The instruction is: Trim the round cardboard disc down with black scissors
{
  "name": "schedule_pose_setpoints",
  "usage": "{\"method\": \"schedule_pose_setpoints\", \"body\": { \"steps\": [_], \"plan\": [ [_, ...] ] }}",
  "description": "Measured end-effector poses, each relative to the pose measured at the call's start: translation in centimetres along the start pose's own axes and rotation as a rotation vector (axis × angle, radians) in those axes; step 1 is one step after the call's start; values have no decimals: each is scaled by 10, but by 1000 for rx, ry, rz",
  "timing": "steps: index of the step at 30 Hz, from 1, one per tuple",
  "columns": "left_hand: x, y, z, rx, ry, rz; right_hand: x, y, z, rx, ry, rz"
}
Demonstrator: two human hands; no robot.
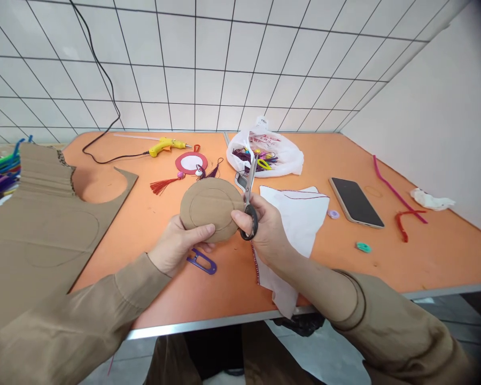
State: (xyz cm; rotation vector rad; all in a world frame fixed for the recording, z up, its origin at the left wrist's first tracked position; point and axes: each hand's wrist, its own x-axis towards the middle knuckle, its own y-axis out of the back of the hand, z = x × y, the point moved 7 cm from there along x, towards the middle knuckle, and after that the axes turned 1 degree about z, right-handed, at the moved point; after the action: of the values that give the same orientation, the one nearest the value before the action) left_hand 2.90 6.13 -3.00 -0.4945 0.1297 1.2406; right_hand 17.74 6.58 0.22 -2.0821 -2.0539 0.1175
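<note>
A: Start with the left hand. What's it doing?

B: The left hand [176, 243] pinches a cardboard disc [208, 200] by its lower left side, thumb flat on the front and fingers tucked behind.

A: And the right hand?

B: The right hand [270, 227] is curled about the black handles of the scissors [249, 195], with its thumb tip on the disc's right edge. The blades point away from the person; I can't tell whether they're parted.

A: So where exactly is the disc?

B: Up between the two hands, above the orange table [144, 291]. A smaller circle is drawn inside its rim.

A: What's close by?

B: A purple plastic piece [203, 262] lies just below the left hand, and a white cloth [300, 214] with dark red edging is partly under the right arm.

A: Farther out?

B: Beyond the disc there's a red-rimmed round ornament [191, 162] with a red tassel near it, then a yellow glue gun [164, 146]. A white plastic bag [288, 155] full of small bits sits beyond the scissors.

A: And the sides?

B: On the left, a cardboard sheet [28, 235] with a rounded cut-out and a drawn circle. On the right, a phone [356, 202], a green piece [363, 247] near it, and past them a pink strip [396, 187] touching a bent red one.
</note>
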Motion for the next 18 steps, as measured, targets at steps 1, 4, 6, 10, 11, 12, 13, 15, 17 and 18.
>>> {"method": "schedule_pose_setpoints", "body": {
  "steps": [1, 4, 6, 10, 11, 12, 13, 15, 17, 18],
  "plan": [
    [0, 2, 2, 30, -23, 7, 0, -1, 1, 11, -8, -20],
    [0, 6, 8, 146, -69, -4, 2, -1, 2, 25, -30, -57],
    [0, 7, 10, 205, -67, -12, 3, 1, 3, 11, -33, -48],
    [0, 7, 9, 141, -64, -22, 4, 5, 1, -29, 9, -3],
    [0, 5, 7, 102, -63, -33, 4, 5, 0, -34, 24, 10],
    [1, 3, 5, 67, -59, -44, 4, 5, -1, -36, 32, 19],
    [1, 2, 3, 43, -54, -47, 3, 5, -1, -35, 33, 21],
    [0, 1, 1, 24, -34, -34, 3, 3, 0, -24, 16, -4],
    [-2, 1, 2, 51, -24, -4, 3, -1, 1, -3, -7, -53],
    [-3, 0, 4, 75, -24, 1, 3, -2, 1, 3, -10, -71]
  ]
}}
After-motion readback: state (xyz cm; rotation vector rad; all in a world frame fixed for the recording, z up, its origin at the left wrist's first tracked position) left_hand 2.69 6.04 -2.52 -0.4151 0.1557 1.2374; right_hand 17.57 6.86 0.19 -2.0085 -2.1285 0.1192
